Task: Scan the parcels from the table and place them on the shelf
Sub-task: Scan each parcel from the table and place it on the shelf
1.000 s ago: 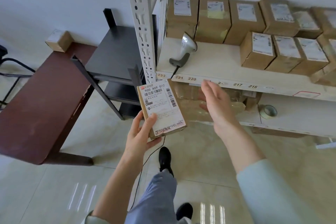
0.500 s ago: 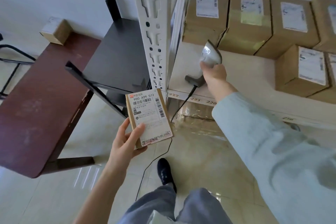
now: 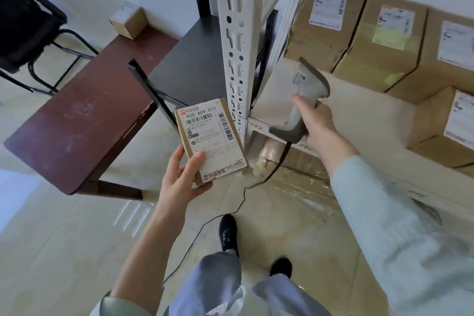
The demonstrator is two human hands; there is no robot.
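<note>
Since half a second ago the right hand [image 3: 316, 123] has lifted the scanner [image 3: 301, 104] off the shelf board [image 3: 359, 120]; before, its base sat on the board by the white upright post [image 3: 236, 41], and now it hangs in the air just right of that post, over the board's front edge. The fingers are curled round the grey handle, the forefinger lying along its left side, and the head of the scanner points up and away toward the cartons [image 3: 331, 25] lined up at the back of the shelf. A black cable [image 3: 246, 187] runs down from the handle's base to the floor [image 3: 64, 251].

The left hand [image 3: 179, 182] holds the parcel [image 3: 210, 141], a flat brown box, just left of the post and lower than the scanner. The thumb presses on the lower part of its white label and the fingers wrap round the left edge and back. The label faces up, its barcodes at the top end nearest the post. Parcel and scanner are apart, with the post's foot between them.

Left of the post stands a black side stand [image 3: 189, 59], and beyond it a dark red table [image 3: 84, 115] with one small box [image 3: 128, 19] at its far corner. A black chair [image 3: 23, 23] is farther left again.
</note>
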